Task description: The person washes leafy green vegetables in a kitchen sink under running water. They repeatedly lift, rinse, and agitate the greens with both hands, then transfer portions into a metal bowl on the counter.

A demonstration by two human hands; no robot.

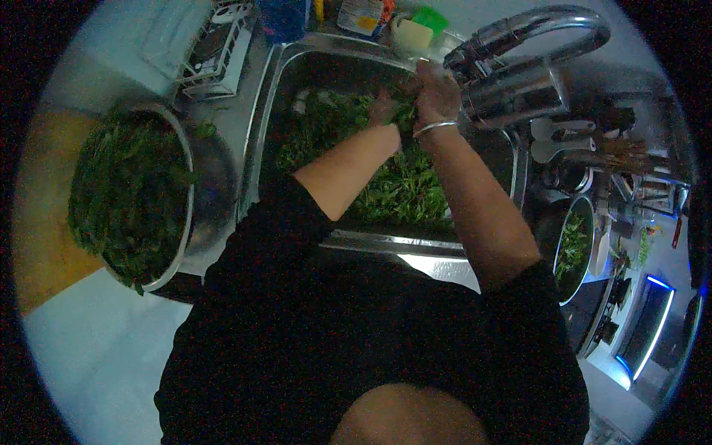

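Leafy greens (406,189) fill much of a stainless steel sink (356,240) in front of me. My left hand (384,108) is among the greens in the upper middle of the sink; it is dark and blurred, so its grip does not show. My right hand (439,92), with a light band at the wrist, is just right of it near the sink's back right, below the faucet (512,61). Some greens lie between the two hands; which hand holds them, if either, I cannot tell.
A large metal bowl (190,167) heaped with greens stands left of the sink. A wire rack (236,61) is behind it. Behind the sink are a sponge (413,36) and a packet (360,16). To the right are utensils (564,149) and a pan (589,245) holding greens.
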